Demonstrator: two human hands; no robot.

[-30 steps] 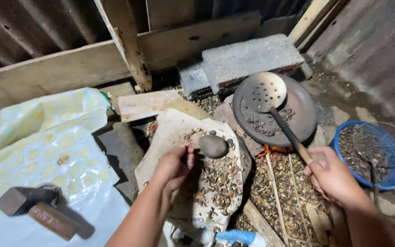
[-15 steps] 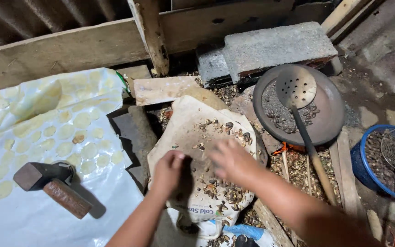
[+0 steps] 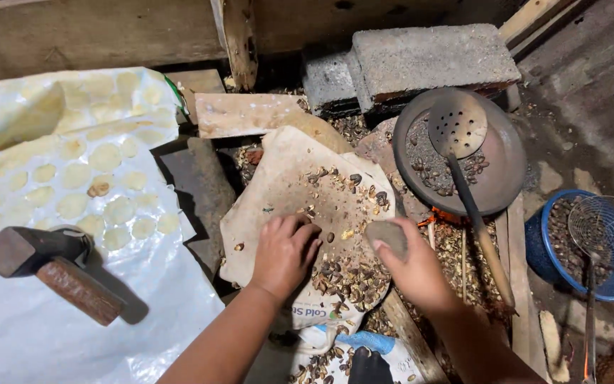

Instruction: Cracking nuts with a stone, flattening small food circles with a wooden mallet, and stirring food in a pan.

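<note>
Two hands over shell-strewn sack [image 3: 278, 192]: right hand [image 3: 413, 267] clamped around grey stone [image 3: 386, 236], left hand [image 3: 286, 252] fingers curled together pinching a nut.

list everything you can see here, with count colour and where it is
stone: 1, grey, in right hand
nuts and shells: many, brown, on the slab
slab: 1, tan, centre
round pan: 1, dark, upper right
perforated ladle: 1, dark, in the pan
concrete blocks: 2, grey, top
blue basket: 1, right edge
wire skimmer: 1, over the basket
hammer: 1, rusty, left on sheet
plastic sheet: 1, white, left
pale kernels: many, on the sheet
left hand: on the slab
right hand: grips the stone
</note>
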